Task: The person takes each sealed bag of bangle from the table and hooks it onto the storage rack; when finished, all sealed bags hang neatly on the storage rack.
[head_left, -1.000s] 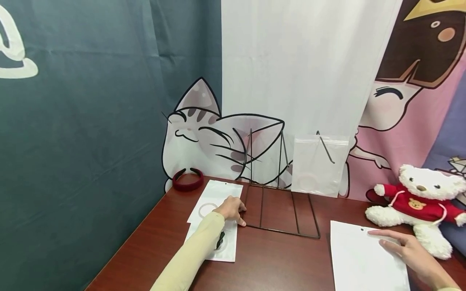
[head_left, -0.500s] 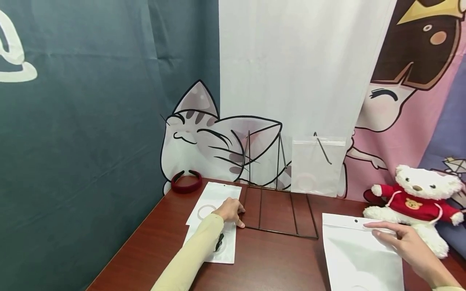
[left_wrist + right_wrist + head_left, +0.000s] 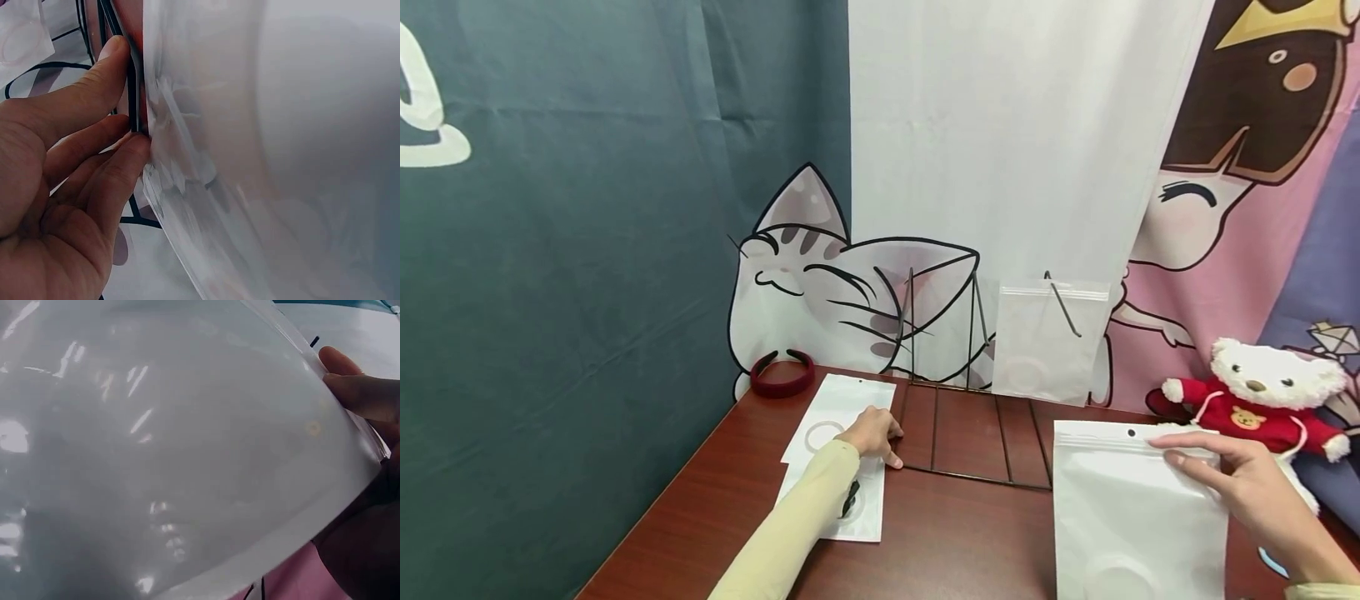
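My left hand (image 3: 871,433) is at the left side of a black wire rack (image 3: 970,477) standing on the table. In the left wrist view, its thumb and fingers pinch the rack's dark wire (image 3: 133,94). My right hand (image 3: 1247,479) pinches the top edge of a white zip bag (image 3: 1138,517), which hangs upright at the front right with its round hole in view. A ring shape shows low on this bag. The right wrist view shows the bag's glossy surface (image 3: 156,456) and fingers (image 3: 359,394) at its edge. Another zip bag (image 3: 1048,342) hangs on a rack hook (image 3: 1065,312).
Two white bags, a rear one (image 3: 846,400) and a front one (image 3: 871,504), lie overlapping under and beside my left forearm. A dark red headband (image 3: 782,387) sits at the back left. A white teddy bear (image 3: 1262,383) in a red top sits at the right. Printed curtains stand behind the table.
My right hand has raised the zip bag and moved it left, toward the rack, turning it more upright. The left hand stays at the rack.
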A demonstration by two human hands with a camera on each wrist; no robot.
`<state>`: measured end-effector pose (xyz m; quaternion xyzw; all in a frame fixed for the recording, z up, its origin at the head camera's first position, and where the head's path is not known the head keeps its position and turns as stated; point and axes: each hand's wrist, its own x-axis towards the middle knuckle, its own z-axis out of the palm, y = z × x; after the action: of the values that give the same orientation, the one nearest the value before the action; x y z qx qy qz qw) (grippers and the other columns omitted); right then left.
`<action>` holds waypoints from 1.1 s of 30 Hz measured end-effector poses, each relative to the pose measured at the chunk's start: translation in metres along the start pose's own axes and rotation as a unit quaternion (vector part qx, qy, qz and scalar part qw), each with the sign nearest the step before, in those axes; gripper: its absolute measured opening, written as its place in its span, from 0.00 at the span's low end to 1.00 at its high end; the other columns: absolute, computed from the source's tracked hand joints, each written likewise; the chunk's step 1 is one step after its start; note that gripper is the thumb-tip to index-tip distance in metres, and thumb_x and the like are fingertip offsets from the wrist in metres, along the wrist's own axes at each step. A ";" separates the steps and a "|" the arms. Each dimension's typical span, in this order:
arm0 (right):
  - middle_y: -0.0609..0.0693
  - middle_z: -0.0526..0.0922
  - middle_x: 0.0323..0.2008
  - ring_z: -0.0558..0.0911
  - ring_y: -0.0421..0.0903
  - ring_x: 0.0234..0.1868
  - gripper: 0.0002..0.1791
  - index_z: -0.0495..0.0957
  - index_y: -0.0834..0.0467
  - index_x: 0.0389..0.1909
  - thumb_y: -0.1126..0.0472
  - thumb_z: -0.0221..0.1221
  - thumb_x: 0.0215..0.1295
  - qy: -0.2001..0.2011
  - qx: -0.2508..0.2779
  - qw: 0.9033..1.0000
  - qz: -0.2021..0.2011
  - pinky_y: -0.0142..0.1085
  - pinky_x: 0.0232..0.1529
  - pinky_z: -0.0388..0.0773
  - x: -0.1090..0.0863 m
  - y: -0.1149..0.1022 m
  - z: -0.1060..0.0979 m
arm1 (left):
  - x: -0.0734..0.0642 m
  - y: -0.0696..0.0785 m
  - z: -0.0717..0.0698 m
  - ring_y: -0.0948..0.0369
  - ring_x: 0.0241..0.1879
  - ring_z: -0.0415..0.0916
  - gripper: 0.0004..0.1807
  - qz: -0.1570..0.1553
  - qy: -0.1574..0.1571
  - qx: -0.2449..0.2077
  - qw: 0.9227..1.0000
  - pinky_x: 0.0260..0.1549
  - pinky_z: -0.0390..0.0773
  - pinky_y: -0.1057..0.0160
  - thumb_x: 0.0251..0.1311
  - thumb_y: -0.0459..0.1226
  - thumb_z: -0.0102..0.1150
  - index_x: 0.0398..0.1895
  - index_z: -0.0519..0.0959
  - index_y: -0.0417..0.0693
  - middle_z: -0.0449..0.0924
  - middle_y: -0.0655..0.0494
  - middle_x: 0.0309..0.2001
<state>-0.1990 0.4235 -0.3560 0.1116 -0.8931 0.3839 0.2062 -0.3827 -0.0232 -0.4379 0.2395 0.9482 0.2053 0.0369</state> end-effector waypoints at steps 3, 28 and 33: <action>0.21 0.86 0.46 0.79 0.27 0.38 0.13 0.90 0.58 0.50 0.72 0.66 0.67 0.012 -0.003 1.000 -0.022 0.28 0.31 0.73 0.004 -0.009 -0.001 | 0.000 -0.001 0.001 0.54 0.52 0.85 0.28 0.000 0.002 -0.002 1.000 0.54 0.85 0.58 0.45 0.39 0.87 0.52 0.90 0.40 0.91 0.48 0.51; 0.21 0.86 0.46 0.79 0.25 0.40 0.13 0.89 0.60 0.52 0.70 0.67 0.69 0.119 0.068 0.990 -0.033 0.24 0.31 0.73 0.058 -0.059 0.030 | 0.000 -0.002 0.002 0.50 0.56 0.85 0.28 0.006 0.006 0.002 1.000 0.58 0.84 0.55 0.45 0.38 0.87 0.52 0.89 0.39 0.90 0.47 0.52; 0.18 0.84 0.47 0.78 0.25 0.42 0.13 0.89 0.58 0.54 0.67 0.67 0.70 0.120 0.054 0.991 -0.021 0.24 0.33 0.71 0.069 -0.063 0.028 | 0.002 -0.002 0.005 0.52 0.55 0.85 0.28 0.004 0.006 0.009 1.000 0.57 0.84 0.57 0.45 0.39 0.87 0.51 0.90 0.39 0.91 0.48 0.51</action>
<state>-0.2456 0.3577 -0.3021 0.0946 -0.8372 0.4377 0.3140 -0.3849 -0.0221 -0.4430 0.2424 0.9493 0.1981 0.0281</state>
